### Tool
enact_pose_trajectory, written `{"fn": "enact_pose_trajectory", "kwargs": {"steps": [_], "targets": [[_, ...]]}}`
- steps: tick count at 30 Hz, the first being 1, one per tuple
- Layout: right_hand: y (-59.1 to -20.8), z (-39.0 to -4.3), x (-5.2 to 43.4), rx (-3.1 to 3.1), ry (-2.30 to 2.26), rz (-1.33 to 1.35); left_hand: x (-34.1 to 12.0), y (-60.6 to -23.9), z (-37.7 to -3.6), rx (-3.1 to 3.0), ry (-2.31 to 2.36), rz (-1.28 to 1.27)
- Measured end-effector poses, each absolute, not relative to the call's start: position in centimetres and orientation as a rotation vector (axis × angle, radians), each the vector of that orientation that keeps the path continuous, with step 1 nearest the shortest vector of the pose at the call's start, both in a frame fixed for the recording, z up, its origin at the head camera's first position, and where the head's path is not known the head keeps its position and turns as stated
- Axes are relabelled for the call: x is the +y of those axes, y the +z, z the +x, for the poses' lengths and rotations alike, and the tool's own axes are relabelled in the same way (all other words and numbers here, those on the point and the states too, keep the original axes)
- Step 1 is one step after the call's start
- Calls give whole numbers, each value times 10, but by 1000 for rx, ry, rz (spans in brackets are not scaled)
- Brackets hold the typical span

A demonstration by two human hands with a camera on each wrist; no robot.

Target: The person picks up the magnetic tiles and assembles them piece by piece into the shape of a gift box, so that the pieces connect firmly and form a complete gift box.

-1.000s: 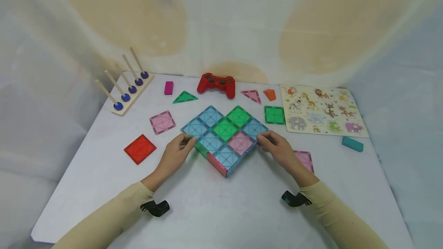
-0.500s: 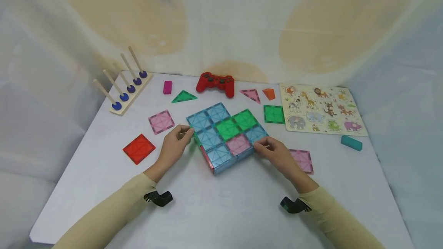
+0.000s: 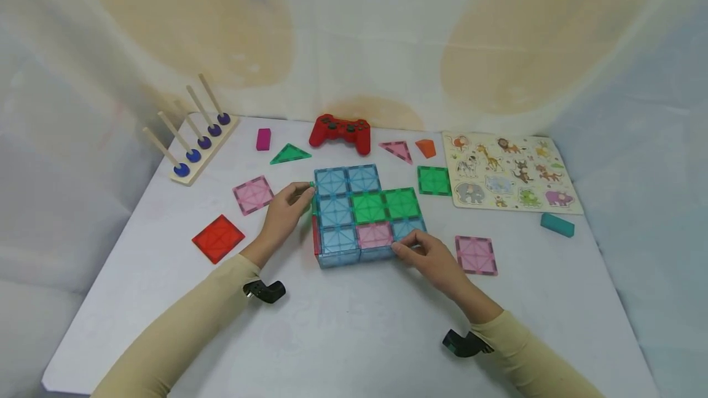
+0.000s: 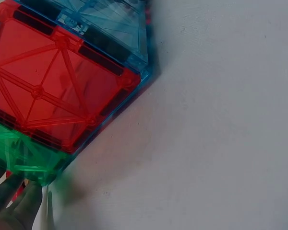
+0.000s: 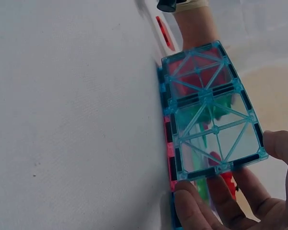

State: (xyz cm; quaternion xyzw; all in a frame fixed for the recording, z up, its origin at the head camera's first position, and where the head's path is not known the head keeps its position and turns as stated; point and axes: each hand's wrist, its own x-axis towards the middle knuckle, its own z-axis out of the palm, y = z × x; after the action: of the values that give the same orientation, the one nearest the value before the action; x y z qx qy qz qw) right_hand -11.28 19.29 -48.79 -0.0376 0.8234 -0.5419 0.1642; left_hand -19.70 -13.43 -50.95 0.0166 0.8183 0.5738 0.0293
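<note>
In the head view a low block built of magnetic tiles point(image 3: 336, 210), with blue, green and pink squares on top, lies mid-table. Its walls include a red tile point(image 4: 38, 86) and a green tile point(image 4: 26, 153) on the left, and clear blue tiles point(image 5: 216, 129) at the front. My left hand point(image 3: 284, 210) pinches the block's left edge, fingertips at the green wall tile. With thumb and fingers my right hand point(image 3: 434, 260) grips the front right end of the blue wall. A pink square tile point(image 3: 476, 255) lies just right of that hand.
Around the block lie a red tile point(image 3: 218, 239), a pink tile point(image 3: 253, 195), a green tile point(image 3: 434, 181) and a green triangle point(image 3: 290, 153). Behind are a red game controller point(image 3: 340, 134), a peg stacker point(image 3: 206, 151) and an animal puzzle board point(image 3: 511, 171). A teal block point(image 3: 557, 225) sits right.
The tile block has turned clockwise, from corner-on to its front wall facing me. My left hand moved away from me, my right hand nearer and leftward, both keeping hold.
</note>
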Motion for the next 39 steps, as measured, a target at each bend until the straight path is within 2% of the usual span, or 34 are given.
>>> {"fn": "enact_pose_trajectory", "kwargs": {"steps": [7,24,39], "targets": [[-488,-116,197,2396,-1492,-157,-137,-510,-203,2557,1739,51],[-492,-151,231,2581,-1333,-35,-139,-507,-258,2588,1416,33],[-492,-158,230,2539,-1286,-113,-135,-504,-262,2502,1476,25]]}}
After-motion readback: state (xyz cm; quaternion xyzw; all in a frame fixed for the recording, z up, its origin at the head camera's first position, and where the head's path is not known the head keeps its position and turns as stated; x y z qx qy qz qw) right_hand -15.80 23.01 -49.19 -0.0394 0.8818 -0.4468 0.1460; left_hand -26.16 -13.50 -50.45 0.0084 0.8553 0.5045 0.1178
